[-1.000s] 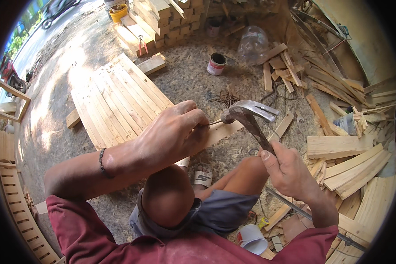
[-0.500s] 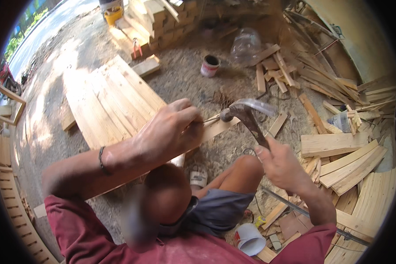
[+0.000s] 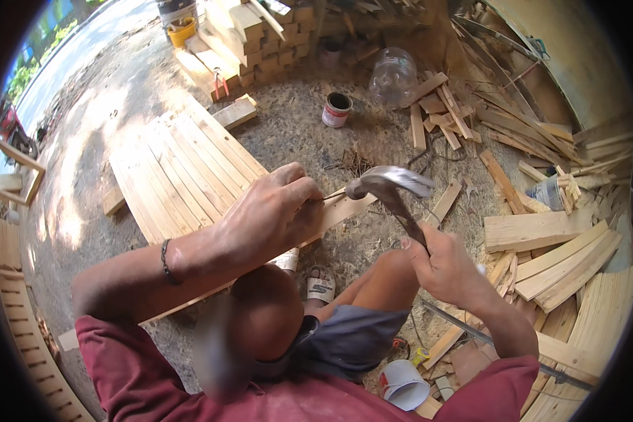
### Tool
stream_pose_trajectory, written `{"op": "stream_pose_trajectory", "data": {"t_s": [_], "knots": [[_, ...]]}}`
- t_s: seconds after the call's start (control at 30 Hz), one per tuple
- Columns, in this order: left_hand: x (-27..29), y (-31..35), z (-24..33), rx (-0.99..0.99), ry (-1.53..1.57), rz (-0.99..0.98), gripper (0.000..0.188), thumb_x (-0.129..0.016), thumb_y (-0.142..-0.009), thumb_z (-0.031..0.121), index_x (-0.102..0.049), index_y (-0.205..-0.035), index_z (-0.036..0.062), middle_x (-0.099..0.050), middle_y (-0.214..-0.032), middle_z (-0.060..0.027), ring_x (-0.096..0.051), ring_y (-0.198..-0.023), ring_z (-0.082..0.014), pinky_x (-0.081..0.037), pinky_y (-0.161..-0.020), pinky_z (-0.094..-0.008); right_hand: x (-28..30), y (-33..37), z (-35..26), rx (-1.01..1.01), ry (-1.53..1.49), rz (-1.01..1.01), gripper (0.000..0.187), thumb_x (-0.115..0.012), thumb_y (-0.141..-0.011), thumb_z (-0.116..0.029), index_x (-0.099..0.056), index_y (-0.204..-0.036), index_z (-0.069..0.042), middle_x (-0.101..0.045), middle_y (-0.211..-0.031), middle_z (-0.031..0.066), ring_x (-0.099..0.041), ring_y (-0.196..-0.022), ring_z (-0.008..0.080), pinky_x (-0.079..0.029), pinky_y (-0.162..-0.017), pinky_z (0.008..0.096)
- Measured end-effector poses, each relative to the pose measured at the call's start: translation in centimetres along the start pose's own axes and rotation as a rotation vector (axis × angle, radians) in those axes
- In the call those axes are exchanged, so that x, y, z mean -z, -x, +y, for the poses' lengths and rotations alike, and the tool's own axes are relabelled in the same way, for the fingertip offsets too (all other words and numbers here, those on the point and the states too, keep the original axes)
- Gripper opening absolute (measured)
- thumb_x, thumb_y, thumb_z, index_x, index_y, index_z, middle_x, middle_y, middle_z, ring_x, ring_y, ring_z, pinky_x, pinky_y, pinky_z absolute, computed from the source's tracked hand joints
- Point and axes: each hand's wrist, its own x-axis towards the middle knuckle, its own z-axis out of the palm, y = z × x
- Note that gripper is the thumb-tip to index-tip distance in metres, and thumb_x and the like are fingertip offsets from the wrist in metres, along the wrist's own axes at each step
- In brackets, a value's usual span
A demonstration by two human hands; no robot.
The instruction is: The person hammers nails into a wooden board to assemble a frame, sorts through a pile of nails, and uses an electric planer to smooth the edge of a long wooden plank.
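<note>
My left hand (image 3: 278, 211) is closed, its fingers pinched around a thin nail (image 3: 334, 194) whose free end sticks out to the right. In my right hand (image 3: 449, 266) is a claw hammer (image 3: 395, 202), gripped by its handle. The hammer's striking face is at the nail's outer end, with the claw pointing right. Below them lies a pale wooden strip (image 3: 348, 211), its left part hidden by my left hand and arm. Beyond my left forearm a panel of pale wooden slats (image 3: 183, 169) rests low over the ground.
A small open can (image 3: 337, 110) and a pile of loose nails (image 3: 357, 162) are on the ground ahead. Red-handled pliers (image 3: 221, 83) lie by stacked wood. Offcuts (image 3: 534, 231) crowd the right side, and a white bucket (image 3: 405, 385) lies tipped near my leg.
The hammer head has shifted slightly left along the nail's line toward my left hand, and my right hand slightly with it. My left hand keeps its pinch on the nail.
</note>
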Motion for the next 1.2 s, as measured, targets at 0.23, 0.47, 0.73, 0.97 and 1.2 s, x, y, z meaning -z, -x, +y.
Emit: {"op": "stream_pose_trajectory", "data": {"t_s": [0.23,0.47,0.73,0.97,1.2], "knots": [[-0.4,-1.1,-0.1,-0.004,0.006,0.104,0.010,-0.065,-0.085,0.005,-0.062,-0.092,-0.0003,-0.058,-0.087,-0.0170,-0.062,-0.080,-0.0354,-0.052,-0.069,-0.0437,1.9,1.2,1.2,-0.038,-0.670,0.225,0.035,-0.049,-0.105,-0.037,-0.054,-0.100,-0.003,-0.042,-0.060,-0.0074,-0.036,-0.051,0.0002,-0.029,-0.045,0.0211],[-1.8,-3.5,0.0,-0.026,0.002,0.044,0.013,-0.066,-0.084,0.009,-0.062,-0.091,-0.0003,-0.060,-0.088,-0.0172,-0.063,-0.078,-0.0355,-0.052,-0.070,-0.0438,1.3,1.4,2.7,-0.141,-0.647,0.166,0.036,-0.050,-0.104,-0.037,-0.056,-0.096,-0.002,-0.045,-0.061,-0.0052,-0.040,-0.052,0.0023,-0.032,-0.046,0.0220],[-2.1,-3.2,0.0,-0.030,-0.040,0.089,0.008,-0.066,-0.080,0.003,-0.063,-0.086,-0.0015,-0.060,-0.083,-0.0179,-0.063,-0.075,-0.0359,-0.053,-0.066,-0.0434,0.2,0.8,3.5,-0.023,-0.558,0.135,0.030,-0.046,-0.106,-0.033,-0.052,-0.096,-0.006,-0.040,-0.056,-0.0043,-0.036,-0.043,0.0031,-0.031,-0.040,0.0216],[-2.1,-3.4,0.1,-0.030,-0.009,0.084,0.008,-0.065,-0.079,0.001,-0.064,-0.086,-0.0021,-0.061,-0.082,-0.0186,-0.063,-0.074,-0.0362,-0.052,-0.066,-0.0434,-0.1,-0.8,2.8,0.040,-0.238,0.191,0.031,-0.053,-0.102,-0.027,-0.056,-0.096,0.004,-0.053,-0.066,0.0167,-0.049,-0.057,0.0266,-0.042,-0.057,0.0386],[-1.7,-3.2,-0.1,-0.057,-0.015,0.079,0.008,-0.065,-0.079,0.002,-0.063,-0.085,-0.0020,-0.059,-0.081,-0.0185,-0.062,-0.076,-0.0363,-0.051,-0.067,-0.0443,4.0,-0.8,0.9,0.229,-0.245,0.379,0.032,-0.047,-0.105,-0.031,-0.059,-0.098,-0.002,-0.045,-0.056,0.0000,-0.043,-0.044,0.0102,-0.034,-0.045,0.0267]]}}
